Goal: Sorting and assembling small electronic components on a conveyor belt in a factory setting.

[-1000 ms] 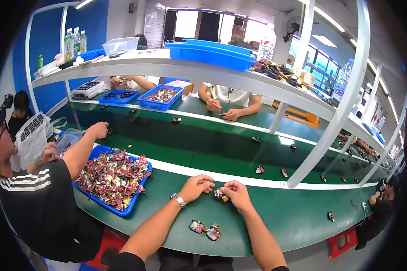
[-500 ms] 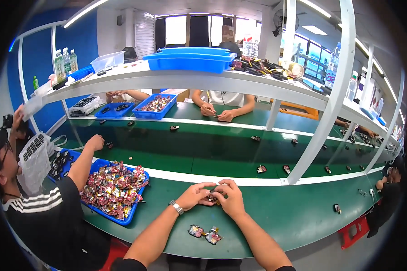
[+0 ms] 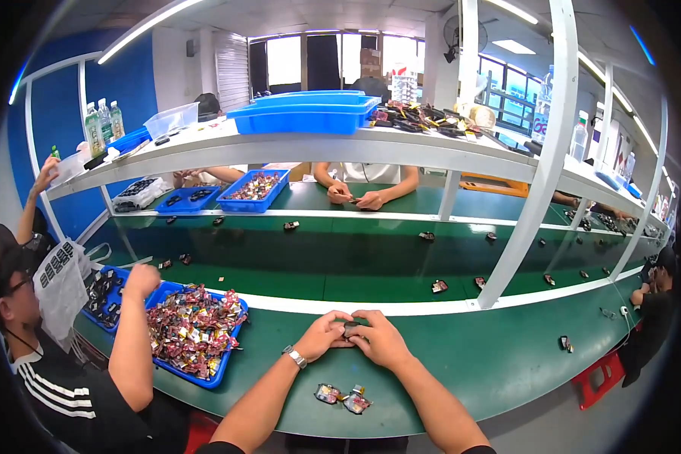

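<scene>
Above the green bench (image 3: 461, 348), both my hands meet around a small dark part (image 3: 350, 328), mostly covered by fingers. My left hand (image 3: 320, 337), with a metal watch on its wrist, grips the part from the left side. My right hand (image 3: 382, 340) closes on it from the right, thumb and fingers against it. Nearer to me, between my forearms, lie two small black-edged electronic pieces, one on the left (image 3: 328, 393) and one on the right (image 3: 356, 401), with silver, red and yellow bits.
A blue bin (image 3: 227, 365) heaped with small red and yellow parts stands left, beside a co-worker's arm (image 3: 132, 333). A white post (image 3: 526, 166) and shelf (image 3: 303, 147) rise ahead. Similar pieces dot the green conveyor belt (image 3: 318, 265). Another person's hands (image 3: 356, 198) work across it.
My fingers have drawn closer together around the dark part. The co-worker's hand on the left has come back from the belt toward the blue bin. My view has shifted slightly.
</scene>
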Tool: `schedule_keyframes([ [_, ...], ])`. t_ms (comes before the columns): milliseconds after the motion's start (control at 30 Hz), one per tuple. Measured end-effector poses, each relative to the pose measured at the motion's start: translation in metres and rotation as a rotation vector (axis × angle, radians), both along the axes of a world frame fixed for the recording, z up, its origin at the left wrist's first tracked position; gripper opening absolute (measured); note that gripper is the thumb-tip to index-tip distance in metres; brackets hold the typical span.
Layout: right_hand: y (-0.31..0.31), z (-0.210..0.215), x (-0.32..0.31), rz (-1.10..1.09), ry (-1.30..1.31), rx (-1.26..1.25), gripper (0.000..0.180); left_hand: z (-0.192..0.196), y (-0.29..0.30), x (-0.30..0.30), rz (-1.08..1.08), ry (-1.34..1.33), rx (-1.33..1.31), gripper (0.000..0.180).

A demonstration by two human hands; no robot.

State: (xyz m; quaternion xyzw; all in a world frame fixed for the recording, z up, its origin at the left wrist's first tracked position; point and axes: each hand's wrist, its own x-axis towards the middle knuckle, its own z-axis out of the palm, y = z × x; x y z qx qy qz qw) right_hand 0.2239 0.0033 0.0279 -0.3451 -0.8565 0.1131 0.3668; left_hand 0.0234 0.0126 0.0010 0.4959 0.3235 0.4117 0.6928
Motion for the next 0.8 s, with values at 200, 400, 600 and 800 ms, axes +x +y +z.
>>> schedule_keyframes([
  [200, 0.0032, -0.0078, -0.0018, -0.065, 0.097, -0.073, 0.01, 0.0034, 0.0006, -0.002, -0.065, -0.055, 0.026, 0.033],
  [400, 0.0003, -0.0084, -0.0064, -0.07, 0.13, -0.134, 0.011, 0.0049, -0.001, -0.0028, -0.095, -0.057, 0.051, 0.035],
  [600, 0.0005, -0.0067, 0.0006, 0.06, 0.152, -0.118, 0.012, 0.0041, -0.0004, -0.0023, -0.093, -0.03, 0.002, 0.032],
  [800, -0.0023, -0.0059, -0.0065, -0.027, 0.182, -0.17, 0.013, 0.0014, 0.0013, -0.0048, -0.076, -0.081, 0.001, 0.031],
])
